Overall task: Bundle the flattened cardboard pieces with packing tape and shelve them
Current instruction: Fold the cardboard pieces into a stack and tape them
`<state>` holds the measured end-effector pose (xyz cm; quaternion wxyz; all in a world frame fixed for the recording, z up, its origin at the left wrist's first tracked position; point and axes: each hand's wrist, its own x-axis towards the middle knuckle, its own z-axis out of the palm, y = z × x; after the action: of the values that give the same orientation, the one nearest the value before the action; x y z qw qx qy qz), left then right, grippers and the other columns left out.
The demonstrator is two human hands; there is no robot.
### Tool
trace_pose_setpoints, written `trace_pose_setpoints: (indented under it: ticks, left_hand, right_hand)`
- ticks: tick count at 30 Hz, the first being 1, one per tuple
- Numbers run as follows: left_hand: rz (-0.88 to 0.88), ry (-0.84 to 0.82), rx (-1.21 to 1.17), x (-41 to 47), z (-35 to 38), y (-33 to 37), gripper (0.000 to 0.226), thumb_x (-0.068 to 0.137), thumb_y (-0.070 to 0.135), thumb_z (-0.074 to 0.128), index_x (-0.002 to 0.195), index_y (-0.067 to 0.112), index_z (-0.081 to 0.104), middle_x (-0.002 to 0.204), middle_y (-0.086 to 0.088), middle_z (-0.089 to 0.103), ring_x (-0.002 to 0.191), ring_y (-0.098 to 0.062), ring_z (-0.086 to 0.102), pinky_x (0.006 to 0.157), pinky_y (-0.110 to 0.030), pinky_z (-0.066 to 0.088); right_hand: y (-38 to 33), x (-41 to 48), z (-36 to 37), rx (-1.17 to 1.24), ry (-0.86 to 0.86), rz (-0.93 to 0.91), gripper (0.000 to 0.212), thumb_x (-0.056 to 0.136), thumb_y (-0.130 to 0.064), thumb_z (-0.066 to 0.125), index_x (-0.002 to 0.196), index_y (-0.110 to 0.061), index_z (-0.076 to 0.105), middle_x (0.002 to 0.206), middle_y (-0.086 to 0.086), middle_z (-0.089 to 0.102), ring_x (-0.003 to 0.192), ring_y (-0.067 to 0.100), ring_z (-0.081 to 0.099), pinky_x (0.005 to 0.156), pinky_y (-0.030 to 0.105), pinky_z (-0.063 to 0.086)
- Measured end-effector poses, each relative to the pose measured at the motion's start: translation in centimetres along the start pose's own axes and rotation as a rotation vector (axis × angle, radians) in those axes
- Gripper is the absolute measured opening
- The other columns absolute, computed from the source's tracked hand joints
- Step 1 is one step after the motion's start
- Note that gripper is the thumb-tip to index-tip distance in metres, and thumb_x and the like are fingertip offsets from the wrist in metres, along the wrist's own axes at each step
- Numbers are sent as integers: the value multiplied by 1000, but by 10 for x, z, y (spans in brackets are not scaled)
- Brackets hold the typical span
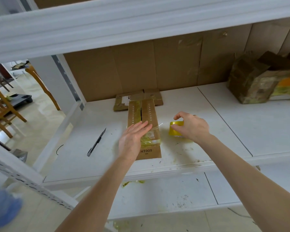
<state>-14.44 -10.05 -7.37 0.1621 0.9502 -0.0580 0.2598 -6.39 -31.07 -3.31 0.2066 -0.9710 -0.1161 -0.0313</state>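
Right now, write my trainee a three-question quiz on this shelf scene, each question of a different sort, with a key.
1. True or false: the left hand lies flat on the long cardboard piece.
2. What does the right hand grip? A) a marker B) the tape roll C) nothing
3. Fill in: the black cutter lies to the ___ of that cardboard.
Key: 1 true; 2 B; 3 left.

1 head-worn camera looks forward and down, close over the white shelf.
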Motion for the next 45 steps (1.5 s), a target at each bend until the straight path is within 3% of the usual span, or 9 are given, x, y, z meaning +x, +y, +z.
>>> trace_pose_setpoints:
  ticks: [13,17,20,25,28,32,39,43,45]
  left_hand:
    - [-2,-50,-44,2,-6,-12,70,79,-21,57,129,27,54,137,10,51,131,-9,45,115,-29,26]
    - [24,-53,-69,1,-11,-24,75,80,-22,54,131,33,46,140,11,48,132,-10,42,115,-34,29]
    - [-17,-68,-66,-1,-10,-24,74,84,-19,51,133,36,44,147,8,40,139,-15,32,118,-28,15]
    - [-132,-24,-106,-5,-7,0,60,90,-13,46,134,28,51,150,4,34,144,-14,20,119,-25,0]
    - [-200,64,-245,-10,-16,-2,46,96,4,49,138,24,48,153,4,28,141,-7,18,112,-15,13]
    - [-304,129,-84,-11,-34,-46,40,96,30,51,133,16,51,135,-2,48,121,-19,47,94,-34,44]
    - [-468,79,101,-12,-33,-112,36,99,34,41,128,16,54,126,-5,53,110,-26,52,82,-41,48]
    - [-736,-227,326,-22,-32,-143,38,97,36,46,125,12,55,124,-10,48,114,-29,47,81,-42,47]
    - [-782,-238,290,-28,-32,-149,28,96,30,50,114,12,63,115,-10,50,107,-29,52,77,-40,46]
  right_hand:
    - [-4,-9,-8,-203,-17,-25,28,93,-53,49,116,-37,50,96,-2,62,88,19,56,80,34,34]
    - [-2,-12,-8,-126,-43,-25,28,91,-55,51,116,-42,54,107,-3,64,94,17,54,84,33,42]
    - [-3,-11,-5,-15,-49,2,25,91,-51,53,115,-45,58,111,-6,64,104,18,56,89,35,46]
    - [-3,-6,-1,82,-33,55,12,87,-47,57,97,-48,64,104,-10,67,91,17,62,85,34,50]
    - [-4,-4,3,68,-15,55,7,86,-49,59,92,-48,64,103,-11,67,97,16,59,81,32,48]
    - [-8,0,4,47,-5,51,5,87,-50,60,90,-48,64,98,-13,66,86,13,58,69,27,43]
    - [-13,4,7,-3,1,47,4,88,-49,60,83,-49,60,91,-15,63,79,11,53,64,24,40]
    - [-10,4,5,19,-14,38,4,88,-49,60,85,-48,61,96,-14,65,87,13,57,69,26,47]
    - [-10,4,5,28,-21,41,3,88,-49,60,85,-48,61,97,-13,66,89,14,58,73,28,50]
